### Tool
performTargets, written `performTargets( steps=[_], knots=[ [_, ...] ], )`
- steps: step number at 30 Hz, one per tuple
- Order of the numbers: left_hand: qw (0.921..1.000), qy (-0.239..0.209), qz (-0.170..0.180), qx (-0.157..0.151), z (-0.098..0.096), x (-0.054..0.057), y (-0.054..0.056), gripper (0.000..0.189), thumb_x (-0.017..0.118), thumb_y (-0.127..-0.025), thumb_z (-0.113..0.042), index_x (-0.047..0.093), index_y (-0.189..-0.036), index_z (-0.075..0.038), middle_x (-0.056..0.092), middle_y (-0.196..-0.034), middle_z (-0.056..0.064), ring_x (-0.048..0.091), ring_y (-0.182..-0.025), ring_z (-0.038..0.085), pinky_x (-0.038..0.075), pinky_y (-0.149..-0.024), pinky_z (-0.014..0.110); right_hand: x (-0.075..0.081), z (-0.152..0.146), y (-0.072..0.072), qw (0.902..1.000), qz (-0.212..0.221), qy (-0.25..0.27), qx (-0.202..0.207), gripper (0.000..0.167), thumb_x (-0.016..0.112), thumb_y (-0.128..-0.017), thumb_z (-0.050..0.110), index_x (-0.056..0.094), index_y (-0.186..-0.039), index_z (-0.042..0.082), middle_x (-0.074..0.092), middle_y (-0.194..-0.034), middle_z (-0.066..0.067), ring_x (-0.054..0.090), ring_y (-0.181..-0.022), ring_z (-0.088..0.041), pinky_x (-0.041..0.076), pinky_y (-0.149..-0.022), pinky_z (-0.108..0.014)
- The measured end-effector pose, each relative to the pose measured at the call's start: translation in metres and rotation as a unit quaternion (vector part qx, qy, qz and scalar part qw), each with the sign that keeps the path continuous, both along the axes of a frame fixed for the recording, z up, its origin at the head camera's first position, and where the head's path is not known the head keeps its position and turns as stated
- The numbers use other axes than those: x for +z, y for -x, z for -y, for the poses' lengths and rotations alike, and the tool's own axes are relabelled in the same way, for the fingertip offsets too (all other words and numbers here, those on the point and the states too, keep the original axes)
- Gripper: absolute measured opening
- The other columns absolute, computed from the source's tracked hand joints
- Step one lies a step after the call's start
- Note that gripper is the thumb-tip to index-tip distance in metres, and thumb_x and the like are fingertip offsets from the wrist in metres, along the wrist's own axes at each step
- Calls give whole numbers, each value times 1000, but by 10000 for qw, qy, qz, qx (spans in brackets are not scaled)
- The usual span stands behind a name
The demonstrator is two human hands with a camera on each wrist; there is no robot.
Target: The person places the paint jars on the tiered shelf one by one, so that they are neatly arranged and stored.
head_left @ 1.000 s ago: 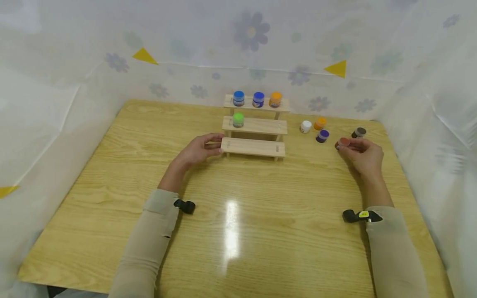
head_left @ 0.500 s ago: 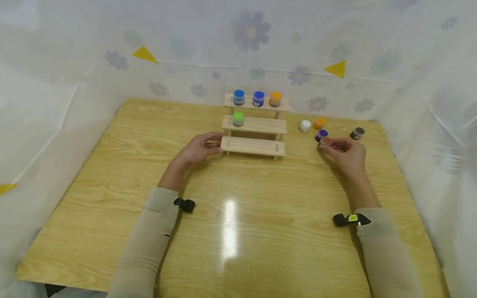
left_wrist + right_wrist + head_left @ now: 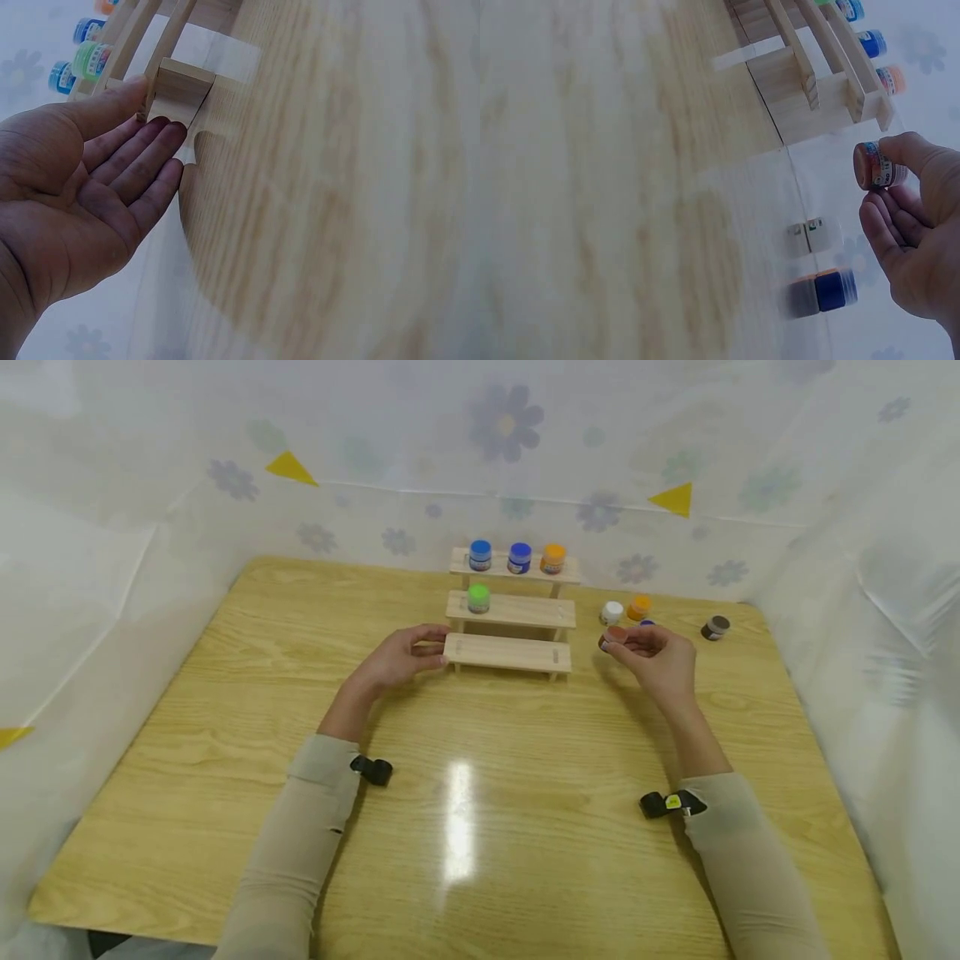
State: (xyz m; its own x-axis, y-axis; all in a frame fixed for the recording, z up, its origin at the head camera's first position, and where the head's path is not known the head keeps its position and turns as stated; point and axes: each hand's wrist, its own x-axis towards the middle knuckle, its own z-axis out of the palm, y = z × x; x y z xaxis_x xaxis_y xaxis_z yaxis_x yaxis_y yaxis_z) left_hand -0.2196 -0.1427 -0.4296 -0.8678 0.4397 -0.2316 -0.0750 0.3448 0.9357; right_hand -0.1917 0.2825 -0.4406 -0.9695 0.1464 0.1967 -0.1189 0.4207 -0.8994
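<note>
My right hand (image 3: 663,668) pinches a small paint jar (image 3: 613,638) with a reddish-brown lid between thumb and fingers, to the right of a three-step wooden stand (image 3: 510,653). The right wrist view shows that jar (image 3: 876,165) held sideways, its printed label facing out. At the stand's left end, my left hand (image 3: 405,658) has its fingertips right at the lowest step, fingers extended and thumb near the board's edge. Light blue (image 3: 480,555), dark blue (image 3: 519,558) and orange (image 3: 552,559) jars stand on the top step. A green jar (image 3: 478,599) is on the middle step's left.
On the table right of the stand are a white jar (image 3: 611,612), an orange jar (image 3: 640,607) and a black jar with a dark lid (image 3: 716,627). A purple-lidded jar (image 3: 647,623) is mostly hidden behind my right hand. A flower-print curtain (image 3: 360,435) hangs behind.
My right hand has carried the reddish-brown-lidded jar leftward, past the purple-lidded jar and nearer the stand. My left hand has stayed at the stand's left end.
</note>
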Motion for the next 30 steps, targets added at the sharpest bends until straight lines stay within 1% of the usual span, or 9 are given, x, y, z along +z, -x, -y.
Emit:
performTargets(
  steps=[5,10,15,18,20,23,30],
  knots=[
    [10000,9,-23,-35,-3,-3,3,60,66,-107,-13,42,-162,-9,43,-164,17,44,-151,33,46,-118,48,12,16,1,9998,-166,93,-11,38,89,-89,22,77,-113,-3,74,-97,0,70,-80,-2,58,-73,-13],
    [10000,5,13,-13,-4,-4,3,59,66,-107,-13,43,-161,-9,43,-163,15,45,-150,33,46,-117,48,22,41,5,9989,-381,230,138,36,89,-89,18,76,-114,-4,75,-99,-9,70,-81,-4,59,-74,-14],
    [10000,13,8,1,-3,-3,1,59,66,-107,-14,44,-161,-11,44,-163,15,46,-150,33,47,-117,48,24,70,12,9984,-384,312,288,32,87,-90,10,75,-113,-8,73,-103,-21,68,-83,-7,57,-74,-13],
    [10000,13,-23,66,-1,-2,0,58,66,-107,-13,45,-161,-10,45,-162,15,47,-149,33,48,-116,48,24,86,18,9970,-515,334,463,31,85,-91,7,74,-115,-10,72,-106,-27,68,-86,-10,56,-75,-13],
    [9999,16,-39,98,0,-2,-1,57,67,-107,-14,46,-160,-11,46,-162,15,47,-149,32,48,-116,47,24,93,21,9958,-634,359,554,31,85,-91,8,74,-115,-8,72,-107,-27,68,-87,-11,56,-76,-14],
    [9999,22,-71,70,-1,-2,-1,57,66,-107,-14,45,-160,-10,46,-162,15,47,-149,32,48,-116,47,26,100,24,9947,-768,359,581,31,87,-90,11,76,-114,-4,74,-104,-23,68,-87,-11,57,-75,-15],
    [9999,95,-63,83,2,-2,-1,58,65,-107,-14,44,-161,-11,44,-163,14,45,-150,32,48,-116,48,27,115,28,9950,-832,233,496,33,90,-89,19,78,-112,0,75,-102,-16,70,-89,-16,60,-77,-18]
  ],
)
